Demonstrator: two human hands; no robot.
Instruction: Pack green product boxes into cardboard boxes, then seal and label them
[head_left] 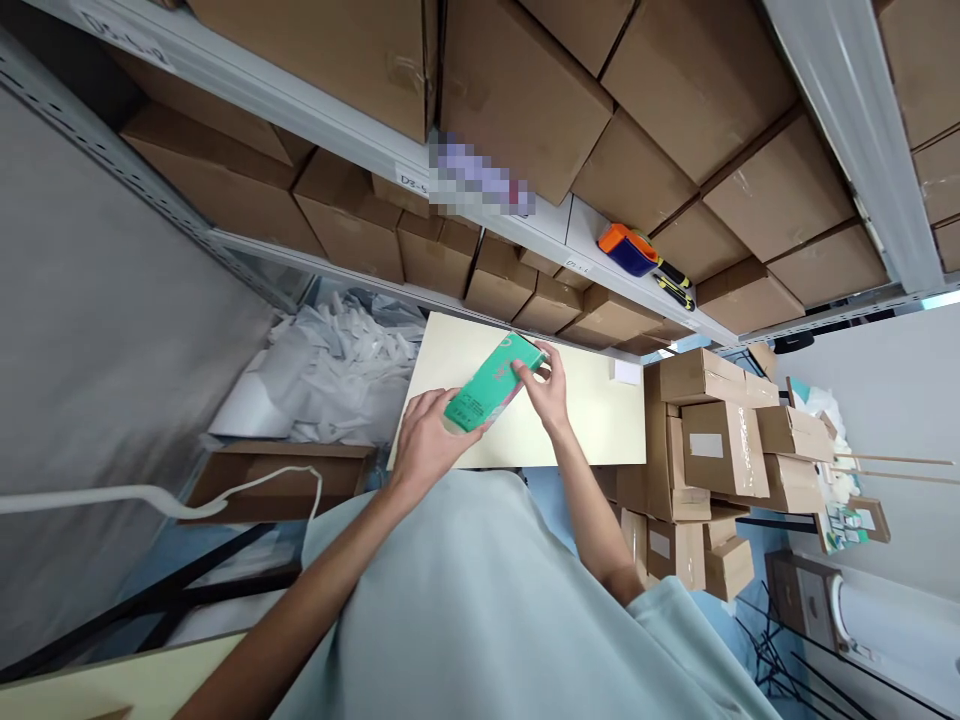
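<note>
A small green box (490, 384) with pink and dark print is held tilted above the pale table (592, 400). Its lower left end rests in my left hand (433, 436), with the fingers behind it and the thumb along the lower edge. At the upper right end, my right hand (546, 388) grips it, the thumb lying on the printed face and the fingers at the end edge. The far side of the box is hidden. On the table's right part lies a small white card or pad (625, 372).
Shelves of cardboard boxes (525, 90) rise beyond the table. An orange and blue tape dispenser (630, 250) and a yellow-black cutter (673, 292) lie on the shelf ledge. Stacked cartons (724, 450) stand at the right. White crumpled wrapping (345, 360) fills the left, near a white cable (112, 498).
</note>
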